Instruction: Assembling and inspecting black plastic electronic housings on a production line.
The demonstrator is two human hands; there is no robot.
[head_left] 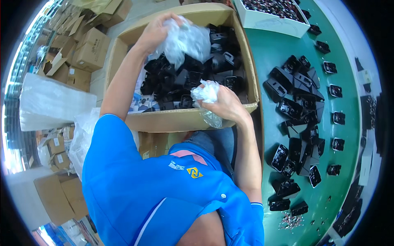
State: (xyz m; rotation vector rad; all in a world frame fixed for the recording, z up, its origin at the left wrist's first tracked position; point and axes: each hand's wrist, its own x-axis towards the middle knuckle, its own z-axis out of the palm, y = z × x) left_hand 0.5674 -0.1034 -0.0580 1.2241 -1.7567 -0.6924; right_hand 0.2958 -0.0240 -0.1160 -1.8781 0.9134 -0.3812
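An open cardboard box [184, 119] stands in front of me, filled with black plastic housings [176, 76]. Over its far left part, my left hand [159, 30] is closed on a large crumpled clear plastic bag [189, 43], which covers some of the housings. At the box's near right edge, my right hand [225, 102] grips a smaller bunched plastic bag [207, 93]. A loose end of that bag hangs down over the box rim. The fingertips of both hands are partly hidden by the plastic.
On my right, a green table [305, 123] carries a pile of black housings [301, 98] and a row of small black parts [335, 91]. A white box of small parts [273, 18] stands at its far end. Cardboard cartons [92, 49] and a foam-wrapped block [53, 102] are at left.
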